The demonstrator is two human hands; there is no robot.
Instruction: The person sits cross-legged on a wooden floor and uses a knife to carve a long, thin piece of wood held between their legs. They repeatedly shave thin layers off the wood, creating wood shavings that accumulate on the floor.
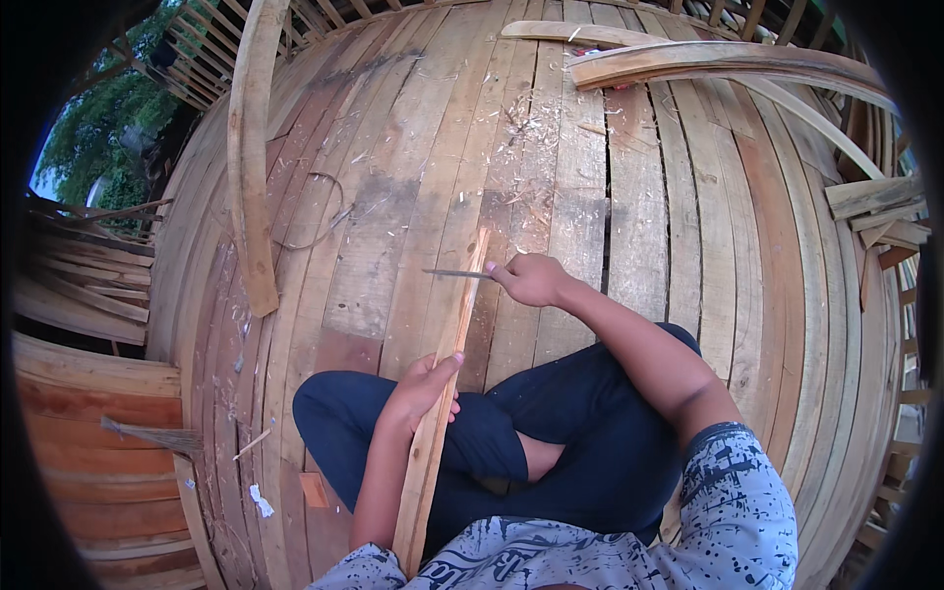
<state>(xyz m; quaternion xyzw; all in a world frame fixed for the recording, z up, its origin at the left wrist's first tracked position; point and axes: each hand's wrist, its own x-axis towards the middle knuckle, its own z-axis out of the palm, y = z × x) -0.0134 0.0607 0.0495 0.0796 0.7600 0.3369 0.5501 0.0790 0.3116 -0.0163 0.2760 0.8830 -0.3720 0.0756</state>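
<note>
Snugly, the fingers of the left hand [421,390] wrap a long, narrow wooden strip [425,472], the thumb laid along its upper side. From that grip the strip runs back toward the person's patterned shirt [737,492] and forward, past the thumb, to a paler, cut end. Ahead and to the right of the left fingers, the right hand [536,280] is closed in a fist around a knife [454,273], whose handle is hidden in the palm. Its thin blade points left from the right fingers, crossing the strip just short of the far end; whether the edge bites into the wood, I cannot tell. Beneath and behind both hands are crossed legs in dark trousers [600,433].

Left of the left fingers, on the plank floor [202,393], lie a reddish wood offcut [314,490], a white scrap [260,501] and, farther out, a broom [152,435]. Beyond the right fingers, pale shavings [536,123] are scattered. A long beam [251,177] stretches away to their left; thick boards [728,64] lie ahead to their right. Farthest off, past the beam, is green foliage [98,138].
</note>
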